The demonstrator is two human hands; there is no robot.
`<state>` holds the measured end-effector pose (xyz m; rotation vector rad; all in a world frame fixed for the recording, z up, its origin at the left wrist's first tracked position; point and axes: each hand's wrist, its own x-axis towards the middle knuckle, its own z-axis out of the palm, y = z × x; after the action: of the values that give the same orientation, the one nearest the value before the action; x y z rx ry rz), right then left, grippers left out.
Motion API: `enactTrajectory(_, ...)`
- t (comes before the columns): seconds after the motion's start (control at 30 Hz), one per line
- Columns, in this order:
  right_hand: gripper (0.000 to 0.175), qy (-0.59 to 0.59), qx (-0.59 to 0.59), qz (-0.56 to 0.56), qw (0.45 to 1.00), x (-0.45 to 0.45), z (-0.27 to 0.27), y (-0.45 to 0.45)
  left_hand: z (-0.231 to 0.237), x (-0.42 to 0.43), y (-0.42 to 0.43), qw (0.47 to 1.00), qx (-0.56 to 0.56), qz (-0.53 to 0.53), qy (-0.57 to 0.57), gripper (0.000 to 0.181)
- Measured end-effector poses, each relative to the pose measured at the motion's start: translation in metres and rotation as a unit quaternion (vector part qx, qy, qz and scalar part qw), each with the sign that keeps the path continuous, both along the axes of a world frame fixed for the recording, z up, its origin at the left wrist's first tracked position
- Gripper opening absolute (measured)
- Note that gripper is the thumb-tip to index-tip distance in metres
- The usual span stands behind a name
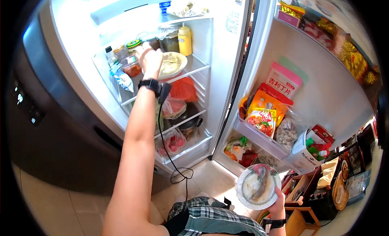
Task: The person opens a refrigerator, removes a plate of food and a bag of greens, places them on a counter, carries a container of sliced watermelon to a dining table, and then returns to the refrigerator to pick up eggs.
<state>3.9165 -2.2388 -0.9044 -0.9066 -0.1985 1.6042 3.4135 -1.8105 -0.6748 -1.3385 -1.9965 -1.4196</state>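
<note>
My left hand reaches over a glass shelf of the lit refrigerator. It is beside a white plate of pale food and near a jar with a green and yellow lid. Its fingertips are partly hidden, so I cannot tell whether they grip anything. A clear tub of reddish food stands just left of the hand. Low on the right, my right hand holds a patterned plate by its rim. On that plate lies an elongated piece of food, perhaps a fish, seemingly under clear film.
A yellow squeeze bottle stands at the shelf's right. Lower down are a red plastic bag and a dark pot. The open refrigerator door holds packets in bins. A black cable hangs from my left wrist.
</note>
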Motion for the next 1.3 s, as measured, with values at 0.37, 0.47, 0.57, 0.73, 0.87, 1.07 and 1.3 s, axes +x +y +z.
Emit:
enactTrajectory(0.37, 0.053, -0.004, -0.055, -0.032, 0.998, 0.006, 0.008, 0.027, 0.027, 0.003, 0.267, 0.762, 0.009, -0.237, -0.602, 0.079)
enactTrajectory(0.47, 0.054, 0.013, -0.054, -0.025, 0.998, 0.008, 0.012, 0.039, 0.043, -0.041, 0.293, 0.798, 0.080, -0.184, -0.568, 0.087)
enactTrajectory(0.57, 0.054, 0.013, -0.060, -0.037, 0.997, 0.016, 0.025, 0.039, 0.043, -0.012, 0.283, 0.761, 0.091, -0.147, -0.625, 0.087)
enactTrajectory(0.73, 0.056, -0.004, -0.042, -0.050, 0.998, 0.022, 0.018, 0.039, 0.055, -0.004, 0.221, 0.738, 0.122, -0.157, -0.645, 0.071)
enactTrajectory(0.87, 0.054, 0.019, -0.025, -0.015, 0.999, 0.030, 0.015, 0.043, 0.021, 0.004, 0.154, 0.737, 0.194, -0.257, -0.595, 0.067)
enactTrajectory(1.07, 0.047, 0.021, -0.025, 0.055, 0.998, 0.039, -0.008, 0.061, -0.066, 0.081, -0.047, 0.775, 0.165, -0.368, -0.487, 0.043)
enactTrajectory(1.3, 0.044, 0.107, 0.032, 0.202, 0.973, 0.014, -0.043, 0.111, -0.139, 0.135, -0.281, 0.691, -0.135, -0.417, -0.575, 0.027)
